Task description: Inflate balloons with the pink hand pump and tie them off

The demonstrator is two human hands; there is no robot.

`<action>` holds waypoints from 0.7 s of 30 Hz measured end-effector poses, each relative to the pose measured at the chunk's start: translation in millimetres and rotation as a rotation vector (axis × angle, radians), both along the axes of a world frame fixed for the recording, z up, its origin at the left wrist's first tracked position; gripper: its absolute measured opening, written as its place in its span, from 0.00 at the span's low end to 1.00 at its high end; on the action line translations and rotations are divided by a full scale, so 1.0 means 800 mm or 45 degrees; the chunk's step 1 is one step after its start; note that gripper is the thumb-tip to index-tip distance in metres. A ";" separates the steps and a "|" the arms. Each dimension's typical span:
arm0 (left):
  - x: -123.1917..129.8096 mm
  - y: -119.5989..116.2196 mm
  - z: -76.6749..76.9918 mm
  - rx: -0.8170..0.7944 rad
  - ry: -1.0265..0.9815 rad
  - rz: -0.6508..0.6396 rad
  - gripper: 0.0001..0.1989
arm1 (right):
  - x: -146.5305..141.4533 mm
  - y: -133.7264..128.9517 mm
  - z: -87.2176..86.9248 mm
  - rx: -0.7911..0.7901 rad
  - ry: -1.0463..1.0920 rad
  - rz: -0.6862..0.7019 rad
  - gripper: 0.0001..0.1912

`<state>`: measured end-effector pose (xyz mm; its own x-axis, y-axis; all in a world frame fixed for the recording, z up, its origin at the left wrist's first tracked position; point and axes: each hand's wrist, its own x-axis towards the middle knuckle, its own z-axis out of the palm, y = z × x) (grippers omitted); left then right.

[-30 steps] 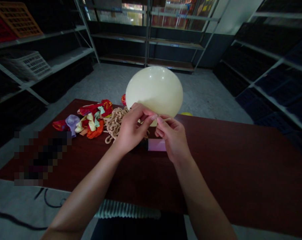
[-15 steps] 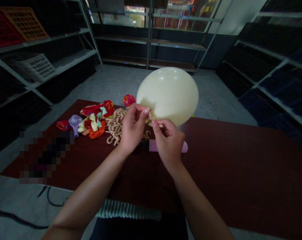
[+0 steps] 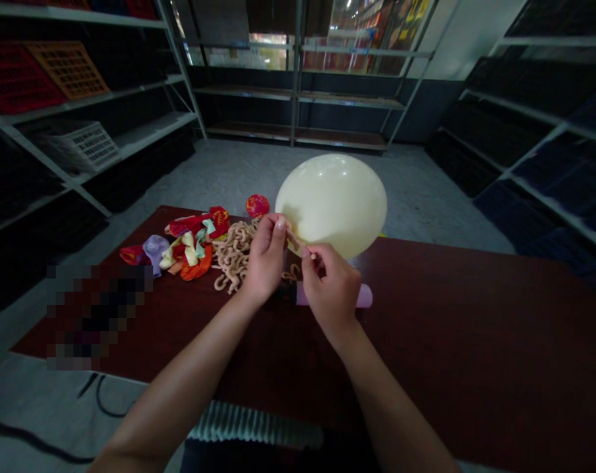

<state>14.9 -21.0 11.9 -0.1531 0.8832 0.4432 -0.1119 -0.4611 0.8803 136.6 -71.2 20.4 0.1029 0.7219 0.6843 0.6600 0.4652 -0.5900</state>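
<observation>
A large, inflated cream balloon (image 3: pixel 334 203) is held above the dark table, its neck turned toward me and mostly hidden by my fingers. My left hand (image 3: pixel 268 256) is closed in a pinch at the left of the neck. A short tan cord (image 3: pixel 294 240) runs from it to my right hand (image 3: pixel 332 282), whose thumb and forefinger are pinched on the cord, with an end poking out. Which fingers also grip the balloon's neck I cannot make out. Below my right hand lies a pink-purple cylinder with a black end, a hand pump by its look (image 3: pixel 365 296).
Left of my hands lies a heap of curly tan cords (image 3: pixel 232 253), beside limp coloured balloons (image 3: pixel 192 246). A small red balloon (image 3: pixel 257 205) sits behind. The brown table (image 3: pixel 465 341) stretches right. Shelves (image 3: pixel 347 100) with crates (image 3: pixel 88 146) surround it; a blurred patch covers the table's left.
My hands have moved slightly apart, with more of the tan cord showing between them. The view has tilted up a little, so everything sits lower; the balloon is still held.
</observation>
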 end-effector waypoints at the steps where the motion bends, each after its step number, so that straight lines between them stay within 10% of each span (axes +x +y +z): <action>1: 0.001 -0.002 -0.002 0.040 0.064 0.029 0.16 | 0.000 0.000 0.000 -0.004 0.021 -0.002 0.12; 21: -0.014 0.008 0.000 -0.144 -0.359 -0.174 0.19 | 0.006 0.008 -0.010 -0.012 0.027 0.138 0.11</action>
<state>3.5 -14.8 12.2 -0.1327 0.9453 0.2981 -0.4124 -0.3262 0.8506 141.0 -65.2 12.7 0.0381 0.7360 0.6759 0.5934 0.5275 -0.6079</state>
